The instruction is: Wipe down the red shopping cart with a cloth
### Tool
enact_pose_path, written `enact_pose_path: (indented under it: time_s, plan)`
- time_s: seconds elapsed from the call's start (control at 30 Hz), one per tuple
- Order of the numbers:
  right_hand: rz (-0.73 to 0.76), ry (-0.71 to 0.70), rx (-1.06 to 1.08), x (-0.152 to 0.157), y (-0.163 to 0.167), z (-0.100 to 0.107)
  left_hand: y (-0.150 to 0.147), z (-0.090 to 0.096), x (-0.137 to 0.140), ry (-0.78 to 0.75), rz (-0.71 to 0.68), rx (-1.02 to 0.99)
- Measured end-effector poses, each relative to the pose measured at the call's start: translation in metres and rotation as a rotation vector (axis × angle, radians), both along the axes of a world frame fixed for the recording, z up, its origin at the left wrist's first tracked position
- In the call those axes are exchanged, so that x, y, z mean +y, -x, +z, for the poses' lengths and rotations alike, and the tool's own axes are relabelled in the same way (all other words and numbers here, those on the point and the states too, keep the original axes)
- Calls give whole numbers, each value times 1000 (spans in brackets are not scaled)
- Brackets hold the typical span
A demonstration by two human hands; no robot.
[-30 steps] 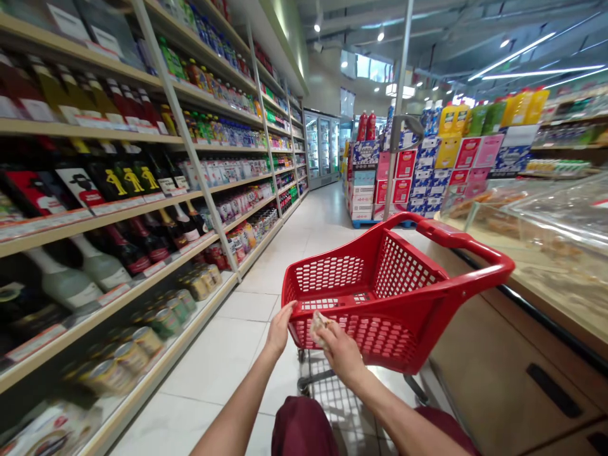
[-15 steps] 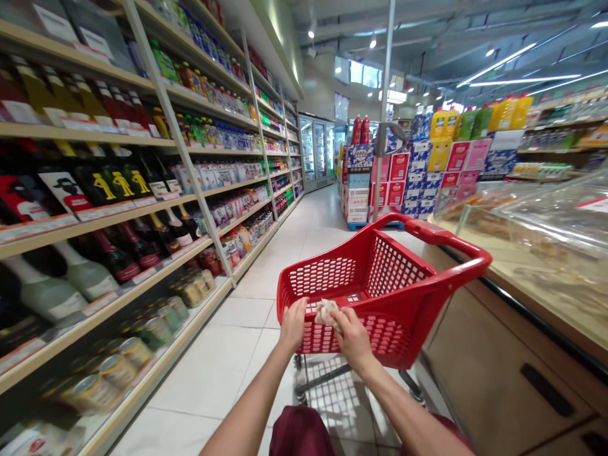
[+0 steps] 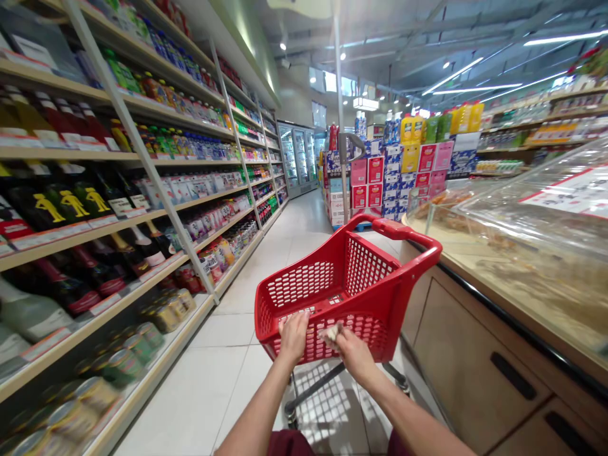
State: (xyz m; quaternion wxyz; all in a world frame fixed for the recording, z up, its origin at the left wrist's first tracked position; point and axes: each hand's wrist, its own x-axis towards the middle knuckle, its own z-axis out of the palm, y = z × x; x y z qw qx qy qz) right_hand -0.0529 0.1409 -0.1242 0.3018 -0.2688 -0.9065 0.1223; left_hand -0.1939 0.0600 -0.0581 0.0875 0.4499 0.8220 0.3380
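A red plastic shopping cart [image 3: 370, 285] with a mesh basket stands in front of me in a store aisle, and the basket looks empty. My left hand [image 3: 293, 335] grips the near rim of the cart. My right hand [image 3: 352, 351] rests at the same rim, a little to the right, with its fingers closed on a small crumpled pale scrap [image 3: 331, 331]. Both forearms reach in from the bottom of the view.
Long shelves [image 3: 123, 218] of bottles, cans and packets line the left side. On the right runs a wooden counter [image 3: 479, 342] with a glass food display [image 3: 532, 234]. Ahead stand stacked red and blue cartons [image 3: 394, 180], a thin pole [image 3: 342, 171] and fridges [image 3: 299, 155]. White tiled floor [image 3: 228, 354] stretches forward.
The cart and I have rolled forward along the aisle, shelves sliding back on the left. My left hand has closed further onto the rim; the right still holds the scrap.
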Motion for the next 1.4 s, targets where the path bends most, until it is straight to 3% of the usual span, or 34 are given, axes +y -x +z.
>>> enact_pose_path:
  time_s: [0.2,0.3,0.4,0.5,0.6,0.8,0.97,1.13,1.3,1.4]
  plan:
    - [-87,-21,201,13,-16,11,-1,0,-4,-6,8,13]
    - [-124,8,75,17,-21,4,-1,1,-7,-6,13,13]
    - [-69,22,-56,13,-31,-10,1,1,-11,-8,7,22]
    - [-40,-7,40,12,-43,-5,4,0,-14,-8,-1,39]
    - [-102,-39,190,17,-51,7,4,-3,-14,-12,4,66]
    - [-83,62,-6,14,-66,-5,-17,-8,-11,-28,-30,147]
    - [-212,-31,189,21,-68,19,-37,-3,4,25,-184,210]
    - [-207,41,-14,29,-87,16,-38,0,16,50,-173,143]
    - [-307,-114,202,48,-109,37,-36,0,17,48,-168,109]
    - [-351,-127,150,55,-118,35,-37,1,17,45,-158,92]
